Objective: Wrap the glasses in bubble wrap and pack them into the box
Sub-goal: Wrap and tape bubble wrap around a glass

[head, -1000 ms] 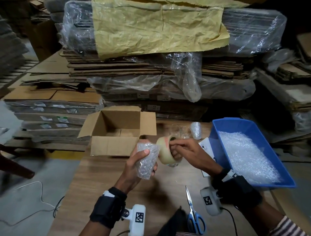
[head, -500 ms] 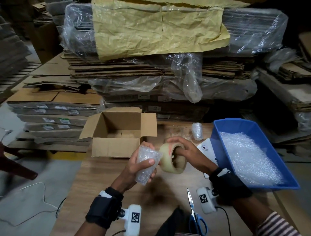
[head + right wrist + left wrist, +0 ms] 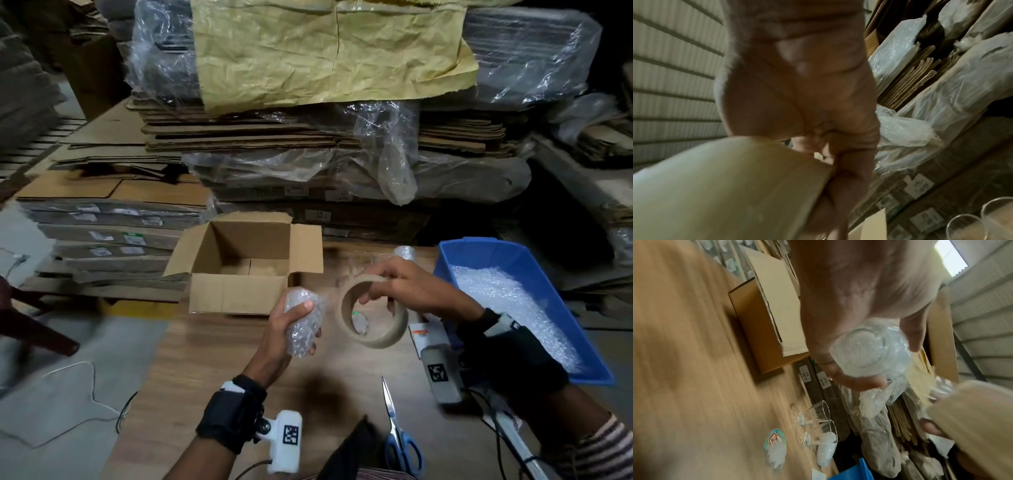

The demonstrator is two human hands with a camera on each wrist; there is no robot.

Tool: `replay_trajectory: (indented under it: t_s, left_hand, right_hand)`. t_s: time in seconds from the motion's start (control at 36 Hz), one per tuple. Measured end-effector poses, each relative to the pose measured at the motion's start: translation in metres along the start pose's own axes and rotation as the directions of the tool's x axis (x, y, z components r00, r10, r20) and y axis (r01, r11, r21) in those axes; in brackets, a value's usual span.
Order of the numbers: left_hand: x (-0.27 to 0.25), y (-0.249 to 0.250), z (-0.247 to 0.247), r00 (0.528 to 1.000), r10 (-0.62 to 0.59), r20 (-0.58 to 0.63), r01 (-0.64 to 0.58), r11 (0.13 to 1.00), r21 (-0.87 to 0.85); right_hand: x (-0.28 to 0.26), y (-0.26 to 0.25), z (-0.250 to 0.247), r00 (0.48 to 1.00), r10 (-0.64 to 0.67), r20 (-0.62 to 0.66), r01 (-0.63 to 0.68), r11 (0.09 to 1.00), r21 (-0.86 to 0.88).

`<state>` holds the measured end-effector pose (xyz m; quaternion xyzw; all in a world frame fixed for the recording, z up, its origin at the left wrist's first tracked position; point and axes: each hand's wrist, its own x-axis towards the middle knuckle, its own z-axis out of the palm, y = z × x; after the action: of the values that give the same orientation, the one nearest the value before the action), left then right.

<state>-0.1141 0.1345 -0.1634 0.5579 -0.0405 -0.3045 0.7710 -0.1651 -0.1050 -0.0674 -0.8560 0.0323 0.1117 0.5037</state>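
My left hand [image 3: 291,325] grips a glass wrapped in bubble wrap [image 3: 303,325] above the wooden table; its round base [image 3: 867,352] shows in the left wrist view. My right hand [image 3: 404,291] holds a roll of tan packing tape [image 3: 373,313] just right of the wrapped glass, fingers hooked through its core [image 3: 756,186]. A clear strip seems to stretch between roll and wrap. The open cardboard box [image 3: 239,294] stands behind my left hand. Two bare glasses [image 3: 818,423] and one wrapped glass [image 3: 404,253] stand behind my right hand.
A blue bin [image 3: 479,250] with bubble wrap [image 3: 507,308] sits at the right. Blue-handled scissors [image 3: 397,435] lie near the table's front edge. Stacks of flattened cartons under plastic [image 3: 308,137] rise behind the table. Floor and cables lie to the left.
My right hand has drawn the tape roll away to the right and turned it so its hole faces up. The left hand keeps hold of the wrapped glass.
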Motion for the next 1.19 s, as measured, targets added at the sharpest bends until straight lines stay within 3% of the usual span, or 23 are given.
replay_trajectory:
  t_s: [0.06, 0.19, 0.33, 0.44, 0.69, 0.78, 0.89, 1.03, 1.19]
  left_hand:
    - [0.003, 0.001, 0.0, 0.999, 0.037, -0.023, -0.037, 0.999, -0.008]
    - [0.005, 0.01, 0.01, 0.996, 0.085, 0.004, -0.085, 0.996, 0.012]
    - [0.007, 0.008, 0.014, 0.999, 0.037, -0.023, -0.039, 0.997, -0.071]
    - [0.006, 0.008, 0.021, 0.999, 0.026, -0.027, -0.029, 0.993, -0.117]
    - [0.003, 0.01, 0.031, 0.996, 0.044, -0.081, -0.051, 0.996, -0.08]
    - [0.003, 0.012, 0.029, 0.997, 0.032, -0.071, -0.039, 0.993, -0.113]
    - [-0.002, 0.018, 0.02, 1.0, 0.003, 0.013, 0.001, 0.944, -0.33]
    - [-0.008, 0.027, 0.011, 0.98, 0.012, 0.2, 0.06, 0.936, -0.347]
    - [-0.008, 0.033, 0.014, 0.969, 0.034, 0.244, 0.054, 0.937, -0.345]
  right_hand:
    - [-0.007, -0.007, 0.004, 0.999, -0.02, 0.047, 0.02, 1.0, 0.0]
    - [-0.017, -0.012, 0.012, 0.992, -0.126, 0.024, 0.129, 0.979, -0.157]
    - [-0.022, -0.008, 0.014, 0.989, -0.14, -0.04, 0.13, 0.973, -0.188]
    - [-0.028, -0.011, 0.022, 0.992, -0.123, 0.009, 0.123, 0.977, -0.177]
    - [-0.022, -0.017, 0.026, 0.989, -0.15, 0.018, 0.15, 0.958, -0.243]
    - [-0.019, -0.017, 0.027, 0.987, -0.156, 0.026, 0.158, 0.966, -0.203]
    - [-0.015, -0.01, 0.028, 0.988, -0.147, 0.054, 0.151, 0.986, -0.066]
    - [-0.013, -0.008, 0.024, 0.988, -0.145, 0.054, 0.141, 0.987, 0.079]
    - [-0.009, -0.003, 0.024, 0.992, -0.117, 0.038, 0.106, 0.971, 0.214]
